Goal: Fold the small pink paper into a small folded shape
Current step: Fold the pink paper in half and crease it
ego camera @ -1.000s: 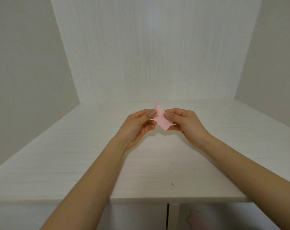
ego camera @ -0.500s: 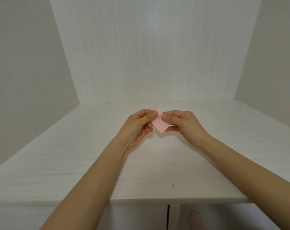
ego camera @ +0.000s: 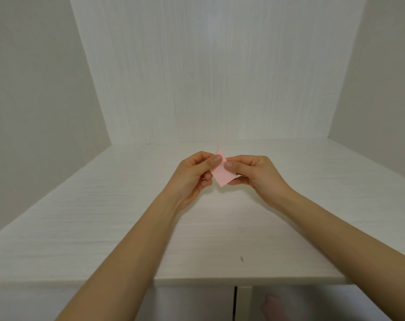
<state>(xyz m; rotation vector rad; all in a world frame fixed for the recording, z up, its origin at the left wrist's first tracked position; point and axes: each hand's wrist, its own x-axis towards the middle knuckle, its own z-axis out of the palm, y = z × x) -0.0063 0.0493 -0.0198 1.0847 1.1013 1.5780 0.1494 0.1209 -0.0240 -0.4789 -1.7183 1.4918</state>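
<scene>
Two bare forearms reach in from the lower edge of the view — no sleeves, no watch, no bracelet, no rings. The left hand [ego camera: 192, 174] and the right hand [ego camera: 254, 173] are ungloved, slim-fingered, with short, plain, unpainted nails — one thumbnail shows on each hand.

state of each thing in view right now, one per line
pink paper: partly folded, held in the air above the table, one point sticking up
left hand: pinches the paper's left side
right hand: pinches the paper's right side
table: bare white top, small dark speck near front edge
</scene>
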